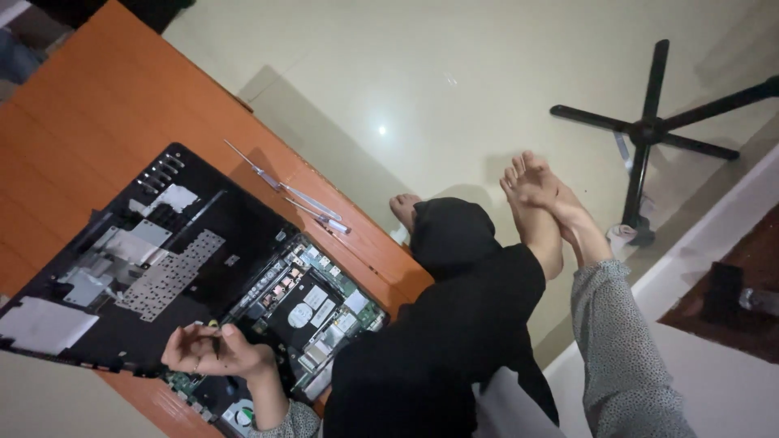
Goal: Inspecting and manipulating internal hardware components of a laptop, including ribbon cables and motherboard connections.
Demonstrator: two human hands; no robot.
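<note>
An opened black laptop (187, 268) lies on the orange table (89, 122), its green circuit board (320, 304) and grey metal plates exposed. My left hand (213, 350) hovers over the laptop's near edge, palm up, fingers curled around a small thin dark piece (217, 345). Its dotted grey sleeve enters from the bottom. My right hand is not visible. Black cloth (438, 341) hangs from my body beside the table. Bare feet (531, 182) on dotted grey legs stretch out over the floor.
Two metal tweezers (280, 188) (326, 219) lie on the table past the laptop. A black cross-shaped stand base (647, 130) rests on the glossy pale floor. A dark mat (730, 304) lies at the right edge. Another bare foot (403, 209) shows by the table edge.
</note>
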